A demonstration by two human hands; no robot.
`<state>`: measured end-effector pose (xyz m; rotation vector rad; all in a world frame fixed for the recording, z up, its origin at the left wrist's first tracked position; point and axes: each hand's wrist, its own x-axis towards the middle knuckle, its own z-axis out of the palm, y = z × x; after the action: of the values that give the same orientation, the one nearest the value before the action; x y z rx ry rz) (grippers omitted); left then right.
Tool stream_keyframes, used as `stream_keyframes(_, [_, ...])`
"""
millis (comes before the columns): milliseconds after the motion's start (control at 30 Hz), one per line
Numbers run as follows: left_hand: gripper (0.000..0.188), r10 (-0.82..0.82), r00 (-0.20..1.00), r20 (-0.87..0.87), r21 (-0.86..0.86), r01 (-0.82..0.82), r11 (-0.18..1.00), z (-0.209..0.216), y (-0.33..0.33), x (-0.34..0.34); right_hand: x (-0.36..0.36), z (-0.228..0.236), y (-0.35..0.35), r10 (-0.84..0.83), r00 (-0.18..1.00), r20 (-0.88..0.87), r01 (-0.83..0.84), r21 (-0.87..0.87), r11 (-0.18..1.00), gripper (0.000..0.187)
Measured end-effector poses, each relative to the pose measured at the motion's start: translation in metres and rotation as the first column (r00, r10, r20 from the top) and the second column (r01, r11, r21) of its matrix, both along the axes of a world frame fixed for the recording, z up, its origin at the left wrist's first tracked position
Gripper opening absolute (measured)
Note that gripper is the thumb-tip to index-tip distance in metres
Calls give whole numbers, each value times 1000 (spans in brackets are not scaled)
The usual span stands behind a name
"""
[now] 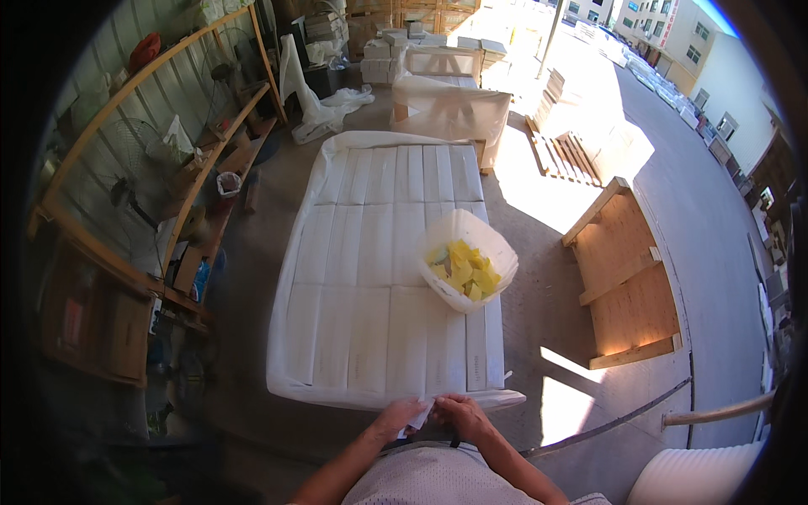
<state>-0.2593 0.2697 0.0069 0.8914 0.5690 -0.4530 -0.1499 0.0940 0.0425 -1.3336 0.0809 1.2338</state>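
Pale shirt (433,481) nearest; our left hand (399,414) and right hand (463,414) pinch a white slip (418,418).
Uneven pulling could tear it; bumping could topple our white tub (459,225).

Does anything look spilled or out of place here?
Nothing looks spilled: the yellow pieces sit inside the white bin on the white boxes. The untidy spot is the crumpled plastic film beyond them, toward the left, trailing loosely across the floor.
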Motion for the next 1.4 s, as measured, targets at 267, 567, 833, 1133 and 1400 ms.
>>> stream_keyframes(267, [22,134,990,38,6,-134,991,9,0,-2,16,-2,11,47,996,-82,-47,-4,999,24])
stream_keyframes(567, [22,270,962,-48,168,-258,951,21,-29,28,60,4,5,259,961,94,-262,16,965,31])
stream_keyframes(833, [26,349,935,-65,184,-333,925,41,-48,44,90,2,-5,362,932,22,-363,45,931,33])
stream_keyframes(1133, [25,295,954,-49,241,-275,931,36,-20,49,89,2,19,284,949,139,-296,70,953,22])
stream_keyframes(1400, [24,190,981,-38,253,-175,951,51,21,40,64,14,55,304,914,267,-303,-47,952,19])
